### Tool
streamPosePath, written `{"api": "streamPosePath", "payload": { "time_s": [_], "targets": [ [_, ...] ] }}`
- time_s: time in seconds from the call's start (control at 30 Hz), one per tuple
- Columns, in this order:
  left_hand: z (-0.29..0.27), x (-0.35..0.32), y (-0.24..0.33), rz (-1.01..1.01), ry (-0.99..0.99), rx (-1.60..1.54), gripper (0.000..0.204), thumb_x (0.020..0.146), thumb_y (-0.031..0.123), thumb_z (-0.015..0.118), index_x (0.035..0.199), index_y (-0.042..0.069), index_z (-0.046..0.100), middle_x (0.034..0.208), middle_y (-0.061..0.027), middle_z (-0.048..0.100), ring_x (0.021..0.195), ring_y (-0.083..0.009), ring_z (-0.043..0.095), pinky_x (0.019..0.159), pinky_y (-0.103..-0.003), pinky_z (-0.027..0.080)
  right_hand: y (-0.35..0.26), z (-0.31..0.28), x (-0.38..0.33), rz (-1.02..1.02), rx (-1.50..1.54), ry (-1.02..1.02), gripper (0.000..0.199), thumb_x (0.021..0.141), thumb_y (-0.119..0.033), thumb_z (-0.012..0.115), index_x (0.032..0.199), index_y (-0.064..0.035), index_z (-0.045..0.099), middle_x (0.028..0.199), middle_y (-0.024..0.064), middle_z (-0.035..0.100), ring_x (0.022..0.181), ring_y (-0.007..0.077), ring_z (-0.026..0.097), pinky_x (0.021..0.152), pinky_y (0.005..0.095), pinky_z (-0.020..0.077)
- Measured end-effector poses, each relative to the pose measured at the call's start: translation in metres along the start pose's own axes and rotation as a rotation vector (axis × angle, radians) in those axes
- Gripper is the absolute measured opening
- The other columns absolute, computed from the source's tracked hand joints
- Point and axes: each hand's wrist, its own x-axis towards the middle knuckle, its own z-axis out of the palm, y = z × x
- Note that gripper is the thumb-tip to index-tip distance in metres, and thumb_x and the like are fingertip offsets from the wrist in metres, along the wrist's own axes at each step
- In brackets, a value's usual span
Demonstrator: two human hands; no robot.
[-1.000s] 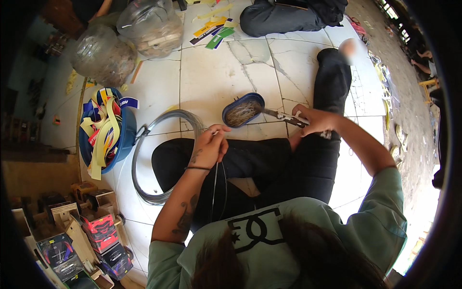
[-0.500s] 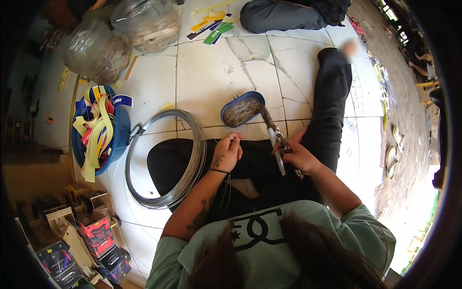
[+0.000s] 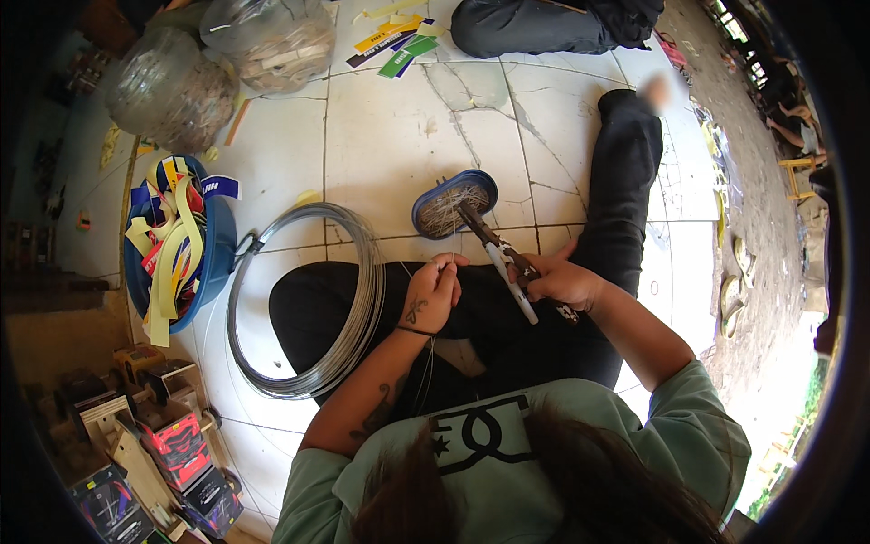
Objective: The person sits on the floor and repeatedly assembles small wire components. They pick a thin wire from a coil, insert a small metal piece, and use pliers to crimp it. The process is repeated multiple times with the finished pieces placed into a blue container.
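My left hand (image 3: pixel 431 297) is closed in a pinch on thin wire (image 3: pixel 454 249), which rises from the fingertips toward the tray and also trails down by the wrist. In my right hand (image 3: pixel 560 281) is a pair of pliers (image 3: pixel 494 249) with worn brown metal and a white handle sleeve. Its jaw end points up and left, over the lower rim of a small blue oval tray (image 3: pixel 490 189). Many short cut wire pieces (image 3: pixel 449 210) lie in that tray. Left of my left hand, a big coil of grey wire (image 3: pixel 355 340) leans over my knee.
A blue basin (image 3: pixel 217 263) of coloured strips stands at the left. Two large clear plastic containers (image 3: pixel 172 100) are behind it. Printed strips (image 3: pixel 399 45) lie on the cracked white tiles. Boxed wooden items (image 3: pixel 172 444) are lower left. Another person's leg (image 3: pixel 544 32) is at the top.
The jaw end of the pliers has swung left, toward the wire above my left hand. My left hand stays nearly in place, still pinching. The view has shifted slightly.
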Motion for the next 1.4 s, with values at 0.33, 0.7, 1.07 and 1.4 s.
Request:
{"api": "streamPosePath", "payload": {
  "time_s": [0.33, 0.7, 1.07, 1.4],
  "targets": [
    [0.002, 0.003, -0.004, 0.024, -0.032, 0.026, 0.024, 0.091, 0.015, 0.037, 0.100, 0.001, 0.054, 0.051, 0.0015, 0.041, 0.043, -0.0043, 0.036, 0.042, -0.019, 0.030, -0.006, 0.000, 0.007, 0.055, -0.109, -0.032, 0.034, 0.063, -0.001, 0.046, 0.097, -0.0038, 0.047, 0.084, 0.0031, 0.045, 0.081, 0.0122, 0.043, 0.073, 0.0211, 0.0338],
    [0.003, 0.006, -0.013, 0.098, 0.019, 0.043, 0.023, 0.090, 0.015, 0.038, 0.100, 0.001, 0.055, 0.051, 0.0022, 0.040, 0.044, -0.0041, 0.037, 0.043, -0.019, 0.030, 0.005, 0.007, 0.012, -0.009, -0.051, 0.117, 0.029, 0.073, -0.012, 0.051, 0.099, 0.0006, 0.046, 0.083, 0.0106, 0.055, 0.078, 0.0171, 0.056, 0.072, 0.0271, 0.0426],
    [-0.002, 0.001, -0.013, -0.380, -0.120, 0.024, 0.021, 0.089, 0.011, 0.032, 0.094, -0.001, 0.049, 0.058, -0.0053, 0.051, 0.038, -0.0098, 0.044, 0.036, -0.023, 0.037, 0.022, 0.002, 0.049, 0.361, -0.176, 0.184, 0.021, 0.069, -0.019, 0.052, 0.071, 0.0015, 0.051, 0.065, 0.0088, 0.052, 0.053, 0.0180, 0.053, 0.047, 0.0313, 0.0456],
    [0.001, 0.010, -0.020, -0.266, -0.021, 0.037, 0.022, 0.090, 0.011, 0.034, 0.092, -0.002, 0.052, 0.056, -0.0040, 0.049, 0.038, -0.0067, 0.038, 0.035, -0.020, 0.030, 0.012, 0.000, 0.057, 0.384, -0.301, 0.212, 0.022, 0.068, -0.019, 0.052, 0.068, 0.0023, 0.052, 0.065, 0.0095, 0.051, 0.051, 0.0181, 0.052, 0.045, 0.0332, 0.0459]
  ]
}}
